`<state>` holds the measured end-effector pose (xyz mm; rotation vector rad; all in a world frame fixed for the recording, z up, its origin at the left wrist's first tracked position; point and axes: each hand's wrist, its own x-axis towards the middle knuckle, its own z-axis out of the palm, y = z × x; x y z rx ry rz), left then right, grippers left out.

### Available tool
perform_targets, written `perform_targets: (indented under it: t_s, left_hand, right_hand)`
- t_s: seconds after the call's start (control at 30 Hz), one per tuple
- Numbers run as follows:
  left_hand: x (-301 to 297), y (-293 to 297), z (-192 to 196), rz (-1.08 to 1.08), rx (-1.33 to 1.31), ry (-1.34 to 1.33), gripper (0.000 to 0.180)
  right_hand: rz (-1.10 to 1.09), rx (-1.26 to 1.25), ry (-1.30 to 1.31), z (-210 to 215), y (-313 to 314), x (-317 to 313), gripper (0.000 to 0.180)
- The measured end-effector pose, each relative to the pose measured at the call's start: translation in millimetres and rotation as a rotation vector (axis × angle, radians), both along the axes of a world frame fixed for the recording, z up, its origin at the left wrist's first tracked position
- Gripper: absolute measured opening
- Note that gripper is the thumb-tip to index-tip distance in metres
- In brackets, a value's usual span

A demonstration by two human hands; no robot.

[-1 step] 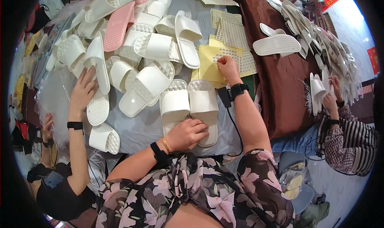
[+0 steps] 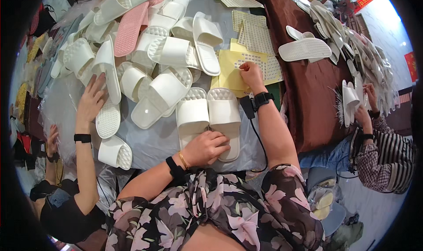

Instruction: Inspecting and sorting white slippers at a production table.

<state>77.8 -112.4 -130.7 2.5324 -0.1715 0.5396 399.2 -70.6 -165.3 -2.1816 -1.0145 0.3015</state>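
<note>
The pair of white slippers [image 2: 208, 118] lay side by side at the centre of the frame, soles down and toes pointing up the picture, on the grey table cover [image 2: 154, 141]. Your left hand [image 2: 205, 147] rested on the heel end of that pair, fingers curled down over the gap between the two slippers and pressing on them; whether it pinched anything small underneath could not be told. Your right hand [image 2: 251, 74] was higher and to the right, fingertips drawn together on the yellow sticker sheet [image 2: 229, 72], as if pinching at one small label there. You wore a black wristband [image 2: 261, 99] on that wrist, with a black cable hanging from it.

Just above and left of the pair sat a heap of white slippers [image 2: 163, 61], with one pink slipper [image 2: 130, 28] tilted in the upper left. At the left of the frame another person's hand [image 2: 91, 102] lay flat on a slipper at the edge of the heap. To the right, a brown cloth [image 2: 308, 96] carried one more white slipper [image 2: 305, 49], and at the far right a person in a striped sleeve [image 2: 383, 158] held a slipper.
</note>
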Motion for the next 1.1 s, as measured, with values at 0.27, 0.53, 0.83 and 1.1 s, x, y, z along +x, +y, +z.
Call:
perform_targets:
  t_s: [0.27,0.53,0.83,1.1]
  left_hand:
    - [0.6,0.5,0.8,-0.007,0.002,-0.007,0.033]
    - [0.9,0.0,1.1,-0.007,-0.005,-0.002,0.035]
    - [1.0,-0.3,0.7,-0.002,0.005,0.002,0.033]
    - [0.0,0.4,2.1,-0.011,-0.009,0.002,0.033]
  right_hand:
    - [0.03,-0.016,-0.016,1.8,-1.2,0.1,0.017]
    - [0.024,0.002,0.0,2.3,-0.6,-0.3,0.017]
    - [0.011,0.034,0.068,-3.8,-2.9,6.4,0.021]
    - [0.005,0.317,0.379,42.5,-42.3,-14.9,0.022]
